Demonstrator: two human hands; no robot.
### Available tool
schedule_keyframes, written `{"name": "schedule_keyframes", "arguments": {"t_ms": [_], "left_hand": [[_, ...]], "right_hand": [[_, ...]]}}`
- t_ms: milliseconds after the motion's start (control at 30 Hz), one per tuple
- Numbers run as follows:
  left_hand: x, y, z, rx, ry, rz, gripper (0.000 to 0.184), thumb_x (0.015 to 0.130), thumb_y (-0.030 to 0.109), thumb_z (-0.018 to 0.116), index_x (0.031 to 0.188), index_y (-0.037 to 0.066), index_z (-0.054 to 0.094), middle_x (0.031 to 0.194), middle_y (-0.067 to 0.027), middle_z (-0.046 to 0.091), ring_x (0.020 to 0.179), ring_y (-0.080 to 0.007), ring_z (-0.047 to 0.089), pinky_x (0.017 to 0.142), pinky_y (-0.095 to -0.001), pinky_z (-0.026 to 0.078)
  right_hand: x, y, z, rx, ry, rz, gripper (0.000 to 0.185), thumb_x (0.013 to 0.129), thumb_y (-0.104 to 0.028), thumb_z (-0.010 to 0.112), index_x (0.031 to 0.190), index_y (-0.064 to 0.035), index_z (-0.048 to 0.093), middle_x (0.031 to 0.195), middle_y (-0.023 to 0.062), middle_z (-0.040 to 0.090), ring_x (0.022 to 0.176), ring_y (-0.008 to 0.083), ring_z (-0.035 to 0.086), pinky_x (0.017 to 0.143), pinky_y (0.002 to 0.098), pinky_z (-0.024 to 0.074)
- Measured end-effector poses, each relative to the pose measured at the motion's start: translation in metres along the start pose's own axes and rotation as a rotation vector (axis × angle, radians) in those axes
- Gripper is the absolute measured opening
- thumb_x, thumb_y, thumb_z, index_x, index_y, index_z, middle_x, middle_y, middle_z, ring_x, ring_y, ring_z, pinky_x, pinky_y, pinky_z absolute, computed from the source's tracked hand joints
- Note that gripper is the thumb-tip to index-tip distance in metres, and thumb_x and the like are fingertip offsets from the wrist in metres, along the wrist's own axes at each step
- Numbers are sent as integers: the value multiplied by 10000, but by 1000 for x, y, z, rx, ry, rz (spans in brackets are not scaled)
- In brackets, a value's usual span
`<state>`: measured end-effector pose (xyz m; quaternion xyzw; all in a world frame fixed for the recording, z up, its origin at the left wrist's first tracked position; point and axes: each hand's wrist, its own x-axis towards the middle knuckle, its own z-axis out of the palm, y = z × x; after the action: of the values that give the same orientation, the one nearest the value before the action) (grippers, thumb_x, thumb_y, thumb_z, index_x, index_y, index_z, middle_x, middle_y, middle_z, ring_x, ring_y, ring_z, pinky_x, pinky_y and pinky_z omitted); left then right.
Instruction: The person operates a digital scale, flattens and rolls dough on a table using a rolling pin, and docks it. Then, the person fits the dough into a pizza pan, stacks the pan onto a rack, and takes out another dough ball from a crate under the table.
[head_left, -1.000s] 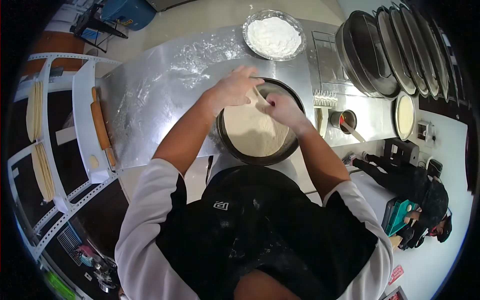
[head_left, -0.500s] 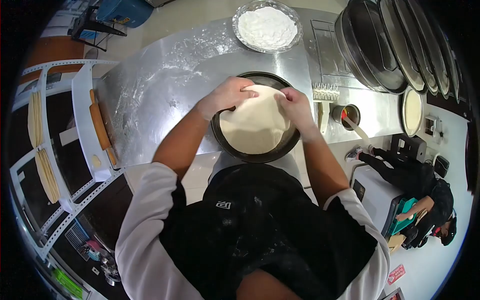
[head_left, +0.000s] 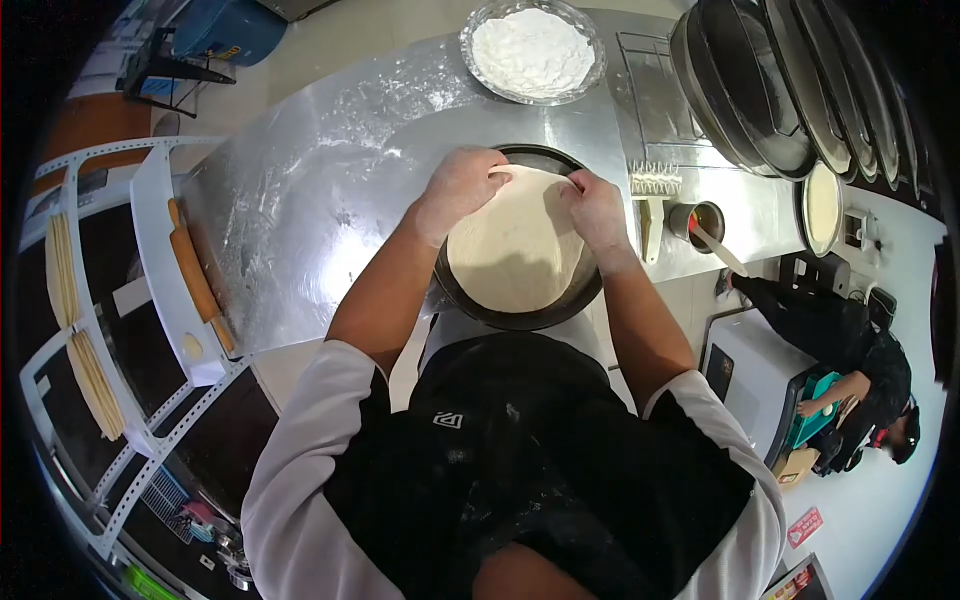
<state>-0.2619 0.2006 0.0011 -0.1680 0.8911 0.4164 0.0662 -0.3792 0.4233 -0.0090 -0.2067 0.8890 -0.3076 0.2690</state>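
Observation:
A pale round sheet of dough (head_left: 515,245) lies in a dark round pan (head_left: 540,319) at the near edge of the steel table. My left hand (head_left: 464,190) pinches the dough's far left edge, fingers curled over it. At the far right edge, my right hand (head_left: 598,208) is closed on the dough between thumb and fingers. The dough's far edge is drawn up between both hands, and its near part rests inside the pan. Shadows of my hands fall across the sheet.
A bowl of flour (head_left: 532,52) stands at the table's far side. To the right are a spiked dough roller (head_left: 654,183), a small pot (head_left: 697,226) with a brush and several stacked pans (head_left: 735,90). A rolling pin (head_left: 195,265) lies on the left shelf. Another person (head_left: 850,340) works at far right.
My right hand has shifted slightly right along the dough's edge. The edge looks straighter and more stretched between my hands. The camera view has tilted a little.

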Motion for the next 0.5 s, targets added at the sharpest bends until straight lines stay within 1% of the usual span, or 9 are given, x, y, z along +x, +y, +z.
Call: {"name": "schedule_keyframes", "arguments": {"t_ms": [100, 133, 267, 300, 433, 467, 500], "left_hand": [[-10, 12, -5, 159, 87, 41, 282, 935, 202, 681, 1142, 18, 728, 1076, -100, 758, 919, -317, 688, 841, -376, 544], [-7, 8, -4, 160, 82, 49, 282, 935, 202, 681, 1142, 18, 728, 1076, -100, 758, 919, -317, 688, 841, -376, 544], [-4, -30, 9, 151, 199, 517, 382, 975, 278, 642, 1287, 63, 690, 1357, -84, 675, 1201, -306, 638, 1006, -387, 515], [-2, -29, 9, 154, 196, 524, 382, 975, 278, 642, 1287, 63, 690, 1357, -84, 675, 1201, -306, 638, 1006, -387, 515], [-8, -20, 27, 540, 18, 817, 481, 1009, 319, 601, 1423, 74, 593, 1568, -82, 507, 1458, -313, 454, 1187, -419, 387], [-10, -20, 29, 540, 14, 821, 481, 1009, 319, 601, 1423, 74, 593, 1568, -82, 507, 1458, -313, 454, 1187, -419, 387], [-13, -19, 31, 531, 16, 777, 504, 1010, 330, 597, 1438, 65, 576, 1580, -95, 490, 1478, -322, 424, 1205, -427, 360]], "right_hand": [[-7, -5, 1, -141, 57, -57, 241, 898, -255, 692, 953, -24, 734, 791, 153, 713, 729, 371, 659, 701, 438, 529], [-7, -8, -1, -140, 65, -52, 241, 898, -255, 692, 953, -24, 734, 791, 153, 713, 729, 371, 659, 701, 438, 529], [-8, -17, -2, -226, 33, -14, 253, 909, -279, 683, 936, -31, 726, 793, 166, 713, 744, 397, 661, 698, 460, 529], [-6, -17, -1, -221, 39, -11, 253, 909, -279, 683, 936, -31, 726, 793, 166, 713, 744, 397, 661, 698, 460, 529], [-9, -7, 9, -99, 174, -100, 291, 928, -326, 657, 948, -43, 721, 815, 163, 723, 753, 400, 668, 697, 478, 525], [-7, -6, 10, -97, 177, -95, 291, 928, -326, 657, 948, -43, 721, 815, 163, 723, 753, 400, 668, 697, 478, 525], [-3, -5, 11, -68, 189, -139, 274, 930, -307, 664, 957, -41, 721, 818, 161, 725, 744, 391, 666, 695, 471, 523]]}}
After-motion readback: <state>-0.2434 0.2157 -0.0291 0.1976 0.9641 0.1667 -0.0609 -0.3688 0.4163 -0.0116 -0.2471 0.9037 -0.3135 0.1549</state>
